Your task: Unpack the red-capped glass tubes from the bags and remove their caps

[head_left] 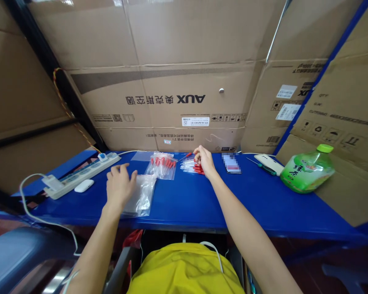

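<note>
Red-ended pale sticks (pixel 188 165) lie heaped beside a filled clear bag (pixel 161 166).

R hand (pixel 204 160) pinches a red-ended stick (pixel 188 154) by similar pile (pixel 188 166) nr counter's (pixel 184 200) back edge; L hand (pixel 120 185), fingers spread, at clear bags (pixel 143 198) nr front edge. Green bottle (pixel 306 170) nr R end.

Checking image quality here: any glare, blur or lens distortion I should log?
Head view: pale glare on the stacked clear bags; same head view: the red-tipped pieces run together, too small to separate cleanly; head view, right side: the green bottle looks stretched, perhaps by the wide lens; also in the head view, the phone is pixelated.
</note>
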`<state>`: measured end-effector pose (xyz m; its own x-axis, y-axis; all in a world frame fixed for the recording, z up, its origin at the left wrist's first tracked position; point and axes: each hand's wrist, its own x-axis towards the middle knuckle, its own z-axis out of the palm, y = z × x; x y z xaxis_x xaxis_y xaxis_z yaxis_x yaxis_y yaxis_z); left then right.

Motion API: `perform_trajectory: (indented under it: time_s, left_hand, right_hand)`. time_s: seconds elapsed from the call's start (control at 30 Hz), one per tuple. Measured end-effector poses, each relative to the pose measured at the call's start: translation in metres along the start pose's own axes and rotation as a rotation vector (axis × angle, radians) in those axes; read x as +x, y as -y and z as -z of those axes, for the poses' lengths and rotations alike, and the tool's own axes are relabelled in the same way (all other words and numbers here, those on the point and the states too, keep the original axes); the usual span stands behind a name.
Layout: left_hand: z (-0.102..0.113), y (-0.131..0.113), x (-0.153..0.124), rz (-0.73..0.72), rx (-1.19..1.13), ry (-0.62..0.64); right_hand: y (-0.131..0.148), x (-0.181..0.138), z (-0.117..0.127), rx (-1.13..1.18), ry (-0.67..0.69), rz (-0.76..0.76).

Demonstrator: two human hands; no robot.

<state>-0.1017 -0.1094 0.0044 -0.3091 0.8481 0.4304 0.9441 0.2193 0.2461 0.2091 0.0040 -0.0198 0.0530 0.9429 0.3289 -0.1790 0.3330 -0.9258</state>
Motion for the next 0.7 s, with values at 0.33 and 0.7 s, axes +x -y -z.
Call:
perform_trajectory:
  time_s: [0.33,0.7]
  left_hand:
    - [-0.037,-0.111,0.096,-0.232,-0.135,0.248]
    - [-0.079,-0.106,0.105,-0.321,-0.186,0.251]
  right_hand:
    - [-0.007,-0.004,0.001,-0.330,0.039,0.115]
    - [-0.011,-0.003,0.003,-0.391,0.038,0.152]
